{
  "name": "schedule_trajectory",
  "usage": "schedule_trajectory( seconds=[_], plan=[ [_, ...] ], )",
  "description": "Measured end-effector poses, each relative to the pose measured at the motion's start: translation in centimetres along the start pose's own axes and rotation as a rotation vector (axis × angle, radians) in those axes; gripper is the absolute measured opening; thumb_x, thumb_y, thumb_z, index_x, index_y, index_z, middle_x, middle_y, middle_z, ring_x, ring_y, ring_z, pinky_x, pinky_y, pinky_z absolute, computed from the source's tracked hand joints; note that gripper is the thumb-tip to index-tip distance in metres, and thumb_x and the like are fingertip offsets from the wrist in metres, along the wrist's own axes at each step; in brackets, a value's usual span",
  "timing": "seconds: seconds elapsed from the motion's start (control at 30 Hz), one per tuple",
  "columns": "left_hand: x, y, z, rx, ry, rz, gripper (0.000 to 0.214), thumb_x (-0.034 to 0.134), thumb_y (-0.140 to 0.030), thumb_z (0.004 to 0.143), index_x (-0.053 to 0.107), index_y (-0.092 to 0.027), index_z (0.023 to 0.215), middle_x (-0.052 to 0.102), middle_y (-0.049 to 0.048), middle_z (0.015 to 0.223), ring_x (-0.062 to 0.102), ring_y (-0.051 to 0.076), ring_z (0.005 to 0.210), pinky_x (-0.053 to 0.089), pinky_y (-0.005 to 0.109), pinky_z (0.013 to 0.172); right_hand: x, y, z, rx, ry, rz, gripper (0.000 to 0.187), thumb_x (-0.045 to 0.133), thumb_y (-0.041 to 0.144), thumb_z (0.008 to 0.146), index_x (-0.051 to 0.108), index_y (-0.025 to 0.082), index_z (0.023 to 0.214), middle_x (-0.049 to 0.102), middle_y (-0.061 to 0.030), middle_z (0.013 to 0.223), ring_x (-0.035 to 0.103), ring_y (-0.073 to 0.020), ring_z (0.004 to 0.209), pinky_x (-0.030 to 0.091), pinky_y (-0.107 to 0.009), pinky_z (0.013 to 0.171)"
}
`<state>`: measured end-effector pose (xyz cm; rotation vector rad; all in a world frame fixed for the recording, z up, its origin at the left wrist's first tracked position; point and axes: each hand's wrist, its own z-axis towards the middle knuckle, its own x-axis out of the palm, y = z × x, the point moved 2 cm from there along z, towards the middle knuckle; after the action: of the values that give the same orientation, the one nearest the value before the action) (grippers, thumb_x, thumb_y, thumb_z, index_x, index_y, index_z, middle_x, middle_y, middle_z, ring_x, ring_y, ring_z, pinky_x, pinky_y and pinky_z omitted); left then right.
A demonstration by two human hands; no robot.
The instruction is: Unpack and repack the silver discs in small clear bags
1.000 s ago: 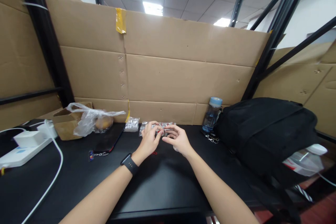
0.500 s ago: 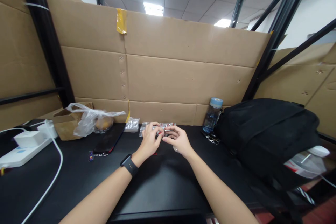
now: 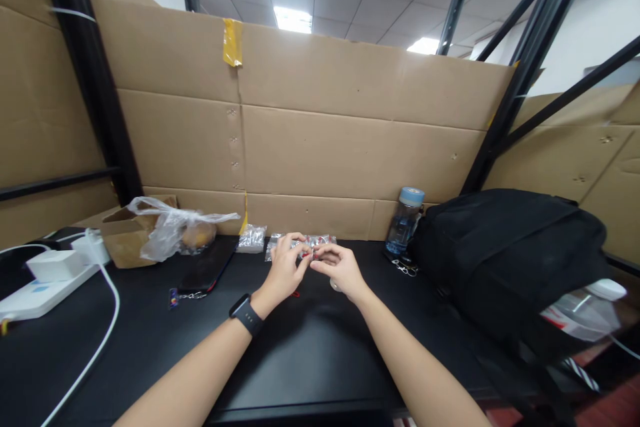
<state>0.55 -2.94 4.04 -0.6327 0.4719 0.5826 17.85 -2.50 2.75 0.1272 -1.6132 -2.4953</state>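
On the black surface [image 3: 310,360], a thin red piece [image 3: 296,293] lay near the left hand [image 3: 284,271], whose thumb and fingertips pinched a small item [image 3: 313,254], reddish and mostly hidden, between both hands. The right hand [image 3: 345,270] curled beside it, its grip impossible to tell. Clear plastic packets [image 3: 327,239] lay behind.

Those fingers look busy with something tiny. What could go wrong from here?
The small red item at the fingertips might slip; it is too tiny and hidden to tell whether the left hand or right hand grips it. If dropped, it could get lost among the clear packets just behind. The red piece on the black table, close to the left hand, might get knocked aside.
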Motion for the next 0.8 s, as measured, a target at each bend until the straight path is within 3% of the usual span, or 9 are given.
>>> schedule_trajectory(
  seconds=[0.13,0.3,0.47,0.67,0.8],
  plan=[
    [-0.1,0.1,0.1,-0.006,-0.017,-0.02,0.011,0.058,-0.026,0.093,0.069,-0.025,0.097,0.056,0.0071,0.123,0.051,0.027,0.119,0.038,0.044,0.098,-0.2,0.6,0.2,-0.032,-0.008,-0.073,0.026,0.083,0.043,0.072,0.075,0.02,0.081,0.071,-0.0085,0.109,0.067,-0.0253,0.106,0.053,-0.039,0.095],
    [0.1,0.2,0.1,0.012,0.011,-0.059,0.013,0.058,-0.03,0.094,0.07,-0.024,0.092,0.058,0.0067,0.12,0.05,0.027,0.119,0.036,0.046,0.102,-0.8,0.7,0.4,-0.069,-0.005,-0.224,0.028,0.079,0.047,0.075,0.076,0.019,0.079,0.067,-0.0099,0.111,0.064,-0.0246,0.107,0.055,-0.034,0.086],
    [-0.3,0.4,0.3,-0.012,0.073,-0.164,0.029,0.039,-0.034,0.103,0.066,-0.024,0.103,0.06,0.0061,0.119,0.052,0.023,0.117,0.038,0.042,0.102,-1.3,0.3,0.4,-0.05,0.038,-0.441,0.02,0.073,0.04,0.08,0.075,0.019,0.078,0.063,-0.0088,0.117,0.065,-0.0201,0.095,0.054,-0.029,0.074],
    [0.6,1.2,-0.3,0.064,0.335,-0.039,0.025,0.061,-0.046,0.09,0.07,-0.031,0.108,0.06,0.0033,0.129,0.046,0.029,0.125,0.034,0.049,0.106,-1.8,-0.1,0.5,-0.064,0.075,-0.605,0.009,0.07,0.027,0.081,0.074,0.02,0.078,0.061,-0.0062,0.117,0.063,-0.0174,0.091,0.052,-0.03,0.076],
    [1.4,2.2,-0.5,0.03,0.404,0.028,0.028,0.067,-0.046,0.086,0.071,-0.032,0.109,0.062,0.0039,0.127,0.047,0.031,0.123,0.035,0.052,0.104,-2.2,-0.5,0.6,-0.068,0.055,-0.641,0.01,0.067,0.025,0.082,0.073,0.019,0.077,0.059,-0.0059,0.117,0.061,-0.0147,0.084,0.05,-0.028,0.072]
  ],
)
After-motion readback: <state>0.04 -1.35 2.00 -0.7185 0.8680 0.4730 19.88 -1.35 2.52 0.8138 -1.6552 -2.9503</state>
